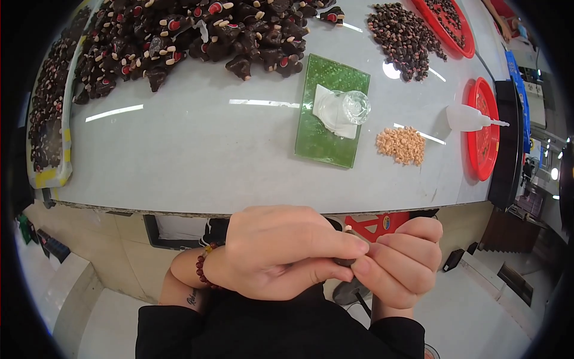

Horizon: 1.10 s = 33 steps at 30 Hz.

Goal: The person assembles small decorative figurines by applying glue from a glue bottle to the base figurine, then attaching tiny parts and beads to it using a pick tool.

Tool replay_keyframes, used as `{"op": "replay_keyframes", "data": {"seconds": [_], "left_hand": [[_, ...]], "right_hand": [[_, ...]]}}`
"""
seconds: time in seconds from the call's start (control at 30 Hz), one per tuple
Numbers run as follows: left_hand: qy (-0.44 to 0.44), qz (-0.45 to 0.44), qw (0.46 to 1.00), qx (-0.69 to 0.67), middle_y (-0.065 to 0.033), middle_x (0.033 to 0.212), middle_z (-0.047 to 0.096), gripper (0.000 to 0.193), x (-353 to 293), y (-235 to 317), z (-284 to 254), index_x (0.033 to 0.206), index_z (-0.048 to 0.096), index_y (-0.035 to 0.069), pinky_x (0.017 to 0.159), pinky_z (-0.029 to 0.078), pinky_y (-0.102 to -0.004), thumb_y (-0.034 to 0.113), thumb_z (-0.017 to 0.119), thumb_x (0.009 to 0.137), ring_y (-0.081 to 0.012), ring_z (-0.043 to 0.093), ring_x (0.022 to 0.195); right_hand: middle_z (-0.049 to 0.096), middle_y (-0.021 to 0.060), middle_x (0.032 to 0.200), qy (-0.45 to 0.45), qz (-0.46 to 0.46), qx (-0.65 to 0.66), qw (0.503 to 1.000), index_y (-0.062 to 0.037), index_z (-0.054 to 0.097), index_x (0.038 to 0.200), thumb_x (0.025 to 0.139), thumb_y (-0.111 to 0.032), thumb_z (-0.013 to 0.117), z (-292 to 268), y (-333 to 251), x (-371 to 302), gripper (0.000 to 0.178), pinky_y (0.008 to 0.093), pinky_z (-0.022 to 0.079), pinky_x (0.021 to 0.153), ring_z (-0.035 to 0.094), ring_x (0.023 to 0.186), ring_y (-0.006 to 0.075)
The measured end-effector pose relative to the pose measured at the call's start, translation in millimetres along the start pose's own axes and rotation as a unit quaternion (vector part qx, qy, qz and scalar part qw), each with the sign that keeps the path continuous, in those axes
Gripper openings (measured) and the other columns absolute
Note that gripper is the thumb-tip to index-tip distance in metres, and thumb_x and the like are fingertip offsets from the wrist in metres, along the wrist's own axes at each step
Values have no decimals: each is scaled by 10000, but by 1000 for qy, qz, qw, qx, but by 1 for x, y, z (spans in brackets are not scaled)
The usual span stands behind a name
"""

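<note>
Just off the table's near edge, my left hand [278, 251] and my right hand [402, 263] meet at the fingertips. Between them is a small dark brown piece [344, 262], mostly hidden by the fingers; a pale pinkish tip shows above it. My left thumb and forefinger are closed on the piece. The right thumb and forefinger pinch at its other side, with the remaining fingers curled in. Beyond my hands a small heap of tan bits [402, 145] lies on the table. Left of it, a clear round dish [356, 107] rests on a white pad [326, 113] upon a green glass board [317, 146].
A large pile of dark brown pieces with tan and red parts [239, 36] covers the back left. Smaller dark pieces [406, 39] lie back right beside a red tray [463, 48]. A white nozzle bottle [465, 118] lies against another red tray [478, 164]. Far left is a filled bin [64, 137].
</note>
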<state>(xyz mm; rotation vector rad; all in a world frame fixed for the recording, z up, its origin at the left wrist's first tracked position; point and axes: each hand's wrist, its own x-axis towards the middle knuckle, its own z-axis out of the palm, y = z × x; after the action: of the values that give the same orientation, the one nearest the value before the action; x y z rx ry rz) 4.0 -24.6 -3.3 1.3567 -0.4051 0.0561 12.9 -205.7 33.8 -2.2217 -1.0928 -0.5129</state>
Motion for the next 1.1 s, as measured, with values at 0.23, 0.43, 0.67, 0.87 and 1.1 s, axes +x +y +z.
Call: {"op": "replay_keyframes", "data": {"seconds": [0.23, 0.43, 0.67, 0.87, 1.1], "left_hand": [[1, 4, 1000, 6, -100, 711, 649, 223, -1, -1, 0, 876, 669, 9, 483, 461, -211, 85, 774, 696, -155, 607, 550], [5, 16, 1000, 0, -100, 709, 647, 220, -1, -2, -1, 874, 666, 7, 487, 464, -210, 84, 773, 698, -155, 608, 557], [-58, 28, 996, 53, -72, 724, 663, 224, 5, 6, -24, 863, 692, 26, 488, 457, -237, 133, 773, 685, -151, 603, 555], [211, 8, 926, 312, -28, 697, 618, 229, -6, 38, -121, 905, 665, -9, 561, 417, -182, 74, 736, 703, -64, 540, 600], [486, -65, 624, 609, 28, 771, 565, 310, -5, 66, -237, 1011, 661, 58, 531, 360, -175, 229, 732, 762, -29, 450, 607]], "right_hand": [[538, -40, 837, 5, -12, 8, 1000, -116, 646, 879, 646, -37, 711, 1, 1, 1, 254, 245, 414, 625, 503, 759, 113], [539, -40, 838, 3, -1, 11, 1000, -112, 644, 886, 649, -40, 712, 1, -2, 1, 257, 245, 417, 627, 502, 759, 112], [548, -61, 829, -2, 7, 36, 999, -161, 635, 855, 636, -93, 738, 0, -2, 5, 251, 247, 420, 613, 515, 739, 102], [562, -44, 766, -6, 47, 5, 999, -154, 631, 801, 723, -153, 704, 0, 9, -5, 107, 274, 398, 549, 525, 650, 123], [557, -27, 696, 17, 13, 9, 1000, -117, 632, 779, 715, -143, 690, 13, 19, -8, 91, 288, 375, 540, 512, 609, 145]]}}
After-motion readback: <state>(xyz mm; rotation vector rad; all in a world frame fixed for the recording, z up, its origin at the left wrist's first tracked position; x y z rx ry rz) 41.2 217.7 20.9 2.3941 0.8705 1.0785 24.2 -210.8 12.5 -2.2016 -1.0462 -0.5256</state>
